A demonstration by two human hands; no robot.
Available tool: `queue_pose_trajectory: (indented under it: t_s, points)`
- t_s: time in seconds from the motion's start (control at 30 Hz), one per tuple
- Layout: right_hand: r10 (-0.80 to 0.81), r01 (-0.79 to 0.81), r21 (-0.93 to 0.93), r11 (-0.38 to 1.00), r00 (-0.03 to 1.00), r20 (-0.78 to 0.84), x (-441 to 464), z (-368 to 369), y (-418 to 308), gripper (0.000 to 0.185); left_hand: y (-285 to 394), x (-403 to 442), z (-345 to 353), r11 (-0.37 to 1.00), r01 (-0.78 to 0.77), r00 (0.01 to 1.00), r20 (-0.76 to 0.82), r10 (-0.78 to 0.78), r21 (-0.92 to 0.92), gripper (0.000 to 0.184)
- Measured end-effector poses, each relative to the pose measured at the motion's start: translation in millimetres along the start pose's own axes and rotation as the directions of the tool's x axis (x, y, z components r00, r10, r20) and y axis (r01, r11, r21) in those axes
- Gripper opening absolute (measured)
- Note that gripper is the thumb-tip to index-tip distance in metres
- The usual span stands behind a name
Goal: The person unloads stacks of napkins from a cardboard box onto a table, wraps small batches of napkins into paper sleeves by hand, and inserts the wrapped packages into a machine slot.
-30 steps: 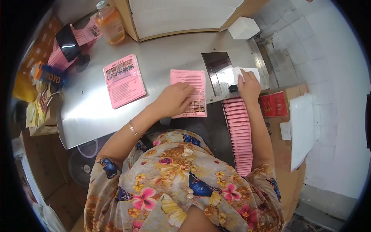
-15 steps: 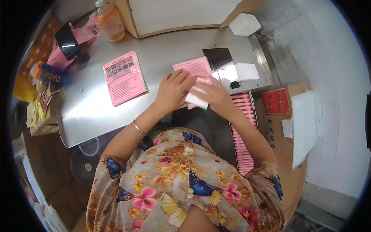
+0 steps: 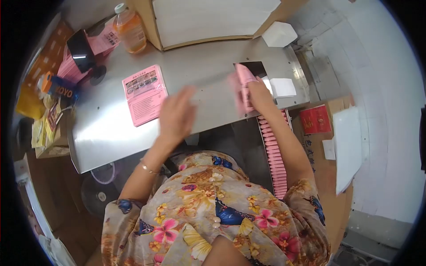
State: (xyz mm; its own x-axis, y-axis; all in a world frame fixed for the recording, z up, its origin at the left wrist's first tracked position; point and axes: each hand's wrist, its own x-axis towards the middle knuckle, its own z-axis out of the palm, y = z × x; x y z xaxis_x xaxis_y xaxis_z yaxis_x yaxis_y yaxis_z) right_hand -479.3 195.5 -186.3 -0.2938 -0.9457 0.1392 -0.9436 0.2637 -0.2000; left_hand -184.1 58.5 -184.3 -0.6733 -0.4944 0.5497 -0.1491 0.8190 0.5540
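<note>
My right hand (image 3: 261,95) is closed on a pink printed packet (image 3: 245,84), held edge-up over the right part of the metal table; the packet's left side is blurred. Behind it lies a dark glossy sheet (image 3: 254,67), partly covered. My left hand (image 3: 175,116) hovers just right of a flat stack of pink printed sheets (image 3: 145,95), blurred by motion, so its fingers are hard to read. Below my right forearm, a long box holds a row of pink packets (image 3: 274,153) standing on edge.
On the metal table (image 3: 204,66), a white folded pad (image 3: 283,88) lies at the right and a bottle of orange liquid (image 3: 130,31) stands at the back left. A phone (image 3: 80,51) leans near more pink sheets. A red packet (image 3: 316,119) rests on cardboard at the right.
My hands have parted: the left moved left toward the pink stack, the right moved right with the pink packet. The white piece earlier under my right hand is out of sight.
</note>
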Motion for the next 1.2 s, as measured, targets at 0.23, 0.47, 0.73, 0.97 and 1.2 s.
queue_pose_trajectory:
  t_s: [0.23, 0.47, 0.73, 0.97, 1.2]
  points:
    - [0.038, -0.026, 0.06, 0.998, 0.977, -0.212, -62.3, -36.7, 20.0, 0.034, -64.8, -13.4, -68.5, 0.886, 0.252, 0.967, -0.059, -0.249, 0.389, 0.022]
    - [0.172, -0.223, -0.091, 0.97, 0.906, -0.388, -57.4, -35.2, 56.8, 0.028, -48.4, 13.8, -56.2, 0.915, 0.1, 0.994, -0.086, -0.072, 0.392, 0.013]
    - [0.276, -0.307, -0.039, 0.951, 0.898, -0.343, -56.3, -28.0, 57.7, 0.032, 31.7, 24.5, 52.1, 0.961, -0.271, 0.929, 0.278, 0.244, 0.06, 0.017]
    - [0.119, -0.206, -0.16, 0.965, 0.893, -0.433, -58.7, -14.1, 110.6, 0.04, 9.1, 8.1, 25.3, 0.966, -0.207, 0.957, 0.237, 0.167, 0.155, 0.04]
    - [-0.161, 0.127, -0.102, 0.987, 0.842, -0.514, -58.8, -55.1, 16.8, 0.049, 12.9, 7.5, 28.9, 0.948, -0.179, 0.953, 0.287, 0.101, 0.262, 0.049]
